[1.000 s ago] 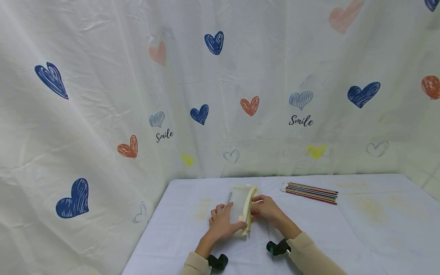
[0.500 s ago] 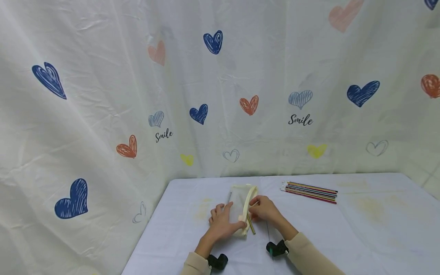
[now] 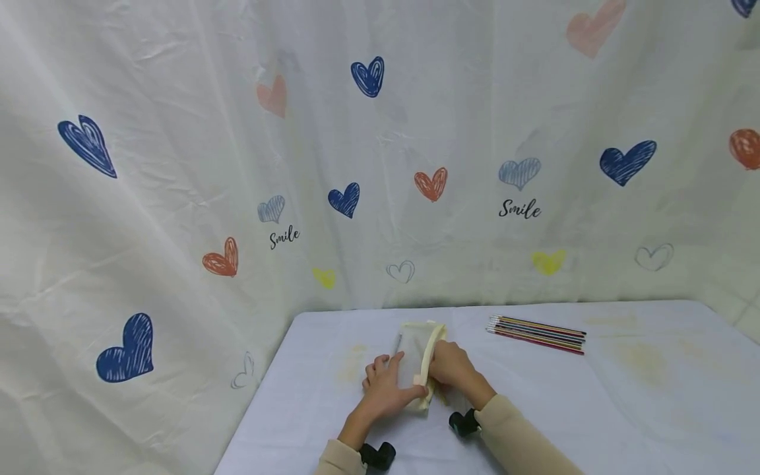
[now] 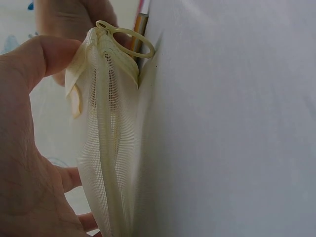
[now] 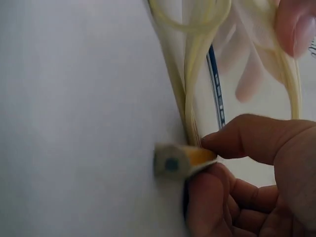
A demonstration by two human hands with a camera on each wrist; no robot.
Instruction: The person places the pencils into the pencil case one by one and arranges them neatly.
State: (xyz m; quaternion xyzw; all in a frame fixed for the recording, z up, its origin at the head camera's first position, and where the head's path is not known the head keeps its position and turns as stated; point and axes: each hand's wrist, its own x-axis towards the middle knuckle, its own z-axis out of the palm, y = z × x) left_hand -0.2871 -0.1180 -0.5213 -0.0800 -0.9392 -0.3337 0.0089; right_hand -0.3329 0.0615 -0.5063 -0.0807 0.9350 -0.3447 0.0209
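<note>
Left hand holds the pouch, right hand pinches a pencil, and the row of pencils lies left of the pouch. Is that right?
No: the row of pencils lies right of the pouch, as the head view shows. The left hand does hold the pouch, and the right hand does pinch a pencil.

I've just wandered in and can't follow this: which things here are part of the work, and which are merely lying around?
Part of the work:
mesh pouch, held by the left hand
pencil, pinched by the right hand

Not in use:
row of pencils, untouched, though perhaps meant for this too
heart-print curtain, apparently just backdrop
</note>
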